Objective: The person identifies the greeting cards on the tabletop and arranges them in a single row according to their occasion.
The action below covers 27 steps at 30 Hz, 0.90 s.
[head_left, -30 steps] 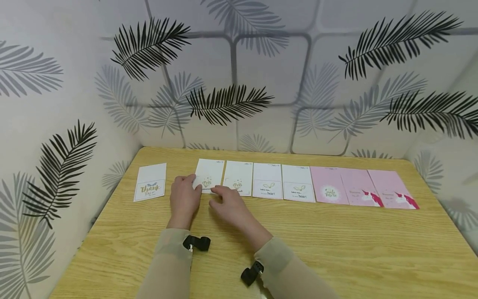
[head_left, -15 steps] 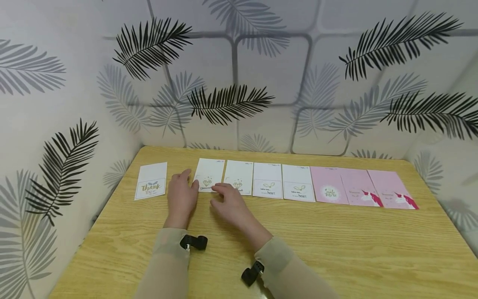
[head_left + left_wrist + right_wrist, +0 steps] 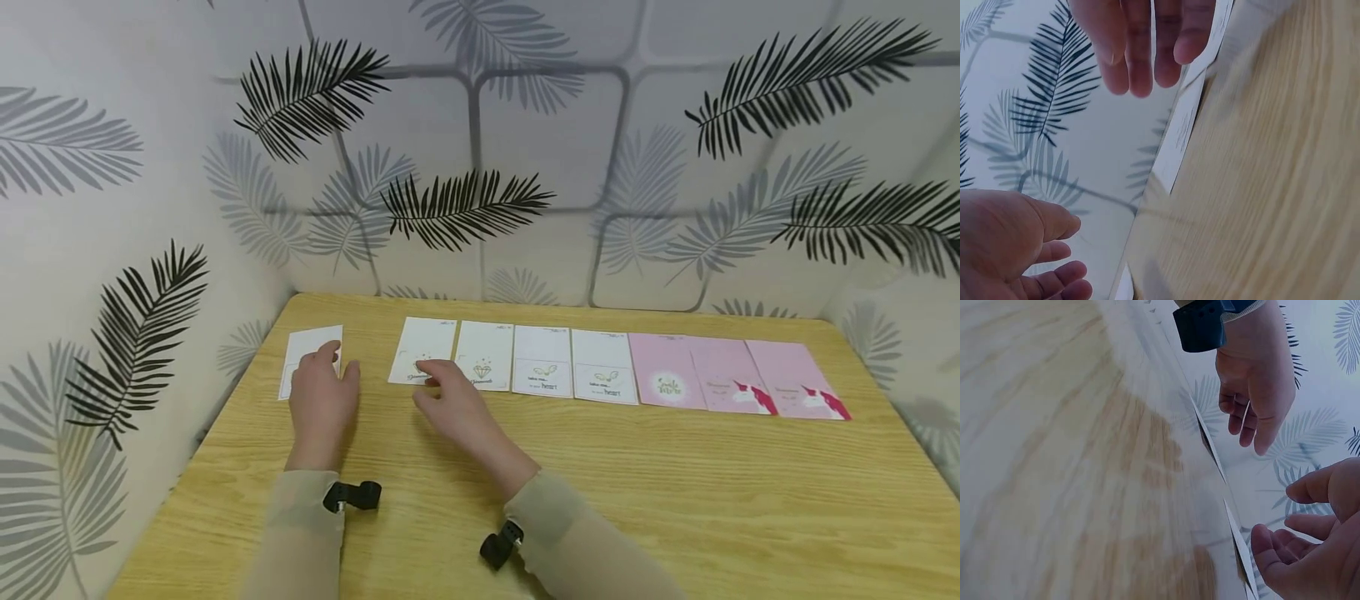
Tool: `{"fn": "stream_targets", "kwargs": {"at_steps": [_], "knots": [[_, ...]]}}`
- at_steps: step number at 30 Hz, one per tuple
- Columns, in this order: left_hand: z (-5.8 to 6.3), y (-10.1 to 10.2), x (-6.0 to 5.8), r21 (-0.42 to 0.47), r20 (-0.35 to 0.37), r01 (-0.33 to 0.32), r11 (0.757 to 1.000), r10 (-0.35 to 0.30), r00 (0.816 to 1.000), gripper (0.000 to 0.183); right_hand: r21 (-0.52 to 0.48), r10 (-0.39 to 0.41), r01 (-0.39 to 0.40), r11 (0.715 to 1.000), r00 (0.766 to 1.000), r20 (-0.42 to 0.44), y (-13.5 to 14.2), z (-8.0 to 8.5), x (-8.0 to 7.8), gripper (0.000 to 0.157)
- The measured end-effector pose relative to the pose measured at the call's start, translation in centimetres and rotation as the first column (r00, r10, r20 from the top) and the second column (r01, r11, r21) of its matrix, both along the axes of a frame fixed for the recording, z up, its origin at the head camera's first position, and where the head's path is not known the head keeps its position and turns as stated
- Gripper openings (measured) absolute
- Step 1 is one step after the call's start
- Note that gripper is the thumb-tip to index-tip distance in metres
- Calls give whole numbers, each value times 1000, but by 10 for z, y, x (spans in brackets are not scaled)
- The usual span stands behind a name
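Note:
My left hand (image 3: 322, 408) hovers over a white card (image 3: 306, 341) at the left end, hiding its lower part and lettering. Its fingers are loosely extended and hold nothing; in the left wrist view the same hand (image 3: 1010, 244) is above the wood. My right hand (image 3: 467, 415) is at the front edge of two white cards with gold diamonds, the left one (image 3: 430, 335) and the right one (image 3: 487, 337). Thumb and fingers stand apart on the right hand (image 3: 1316, 537) in the right wrist view, with nothing between them. Whether a right fingertip touches a card cannot be told.
Further right along the row lie two white cards with gold wings (image 3: 545, 346), a pink card with a pale round print (image 3: 660, 354) and two pink unicorn cards (image 3: 723, 358). All rest on the wood-grain table (image 3: 637, 500), before a leaf-patterned backdrop (image 3: 540, 250).
My left hand has left the left diamond card and moved left, over the card at the far left. My right hand has stayed nearly in place.

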<state>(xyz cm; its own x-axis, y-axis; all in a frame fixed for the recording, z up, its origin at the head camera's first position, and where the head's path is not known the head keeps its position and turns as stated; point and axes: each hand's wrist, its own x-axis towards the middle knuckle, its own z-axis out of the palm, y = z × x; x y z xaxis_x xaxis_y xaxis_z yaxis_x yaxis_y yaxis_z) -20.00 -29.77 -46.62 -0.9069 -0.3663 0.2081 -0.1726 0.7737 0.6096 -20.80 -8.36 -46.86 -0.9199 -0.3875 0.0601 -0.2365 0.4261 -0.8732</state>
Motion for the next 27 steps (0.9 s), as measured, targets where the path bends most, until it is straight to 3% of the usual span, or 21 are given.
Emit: {"fn": "stream_targets", "kwargs": {"at_steps": [13, 19, 27], "knots": [[-1, -60, 16, -20, 48, -84, 996, 85, 995, 53, -62, 72, -70, 996, 997, 31, -26, 2, 3, 52], [0, -73, 19, -31, 76, -99, 995, 101, 992, 54, -52, 90, -88, 995, 995, 45, -38, 0, 4, 51], [-5, -84, 14, -46, 136, -73, 996, 79, 988, 59, -44, 112, -110, 993, 992, 54, -52, 3, 6, 52]]}}
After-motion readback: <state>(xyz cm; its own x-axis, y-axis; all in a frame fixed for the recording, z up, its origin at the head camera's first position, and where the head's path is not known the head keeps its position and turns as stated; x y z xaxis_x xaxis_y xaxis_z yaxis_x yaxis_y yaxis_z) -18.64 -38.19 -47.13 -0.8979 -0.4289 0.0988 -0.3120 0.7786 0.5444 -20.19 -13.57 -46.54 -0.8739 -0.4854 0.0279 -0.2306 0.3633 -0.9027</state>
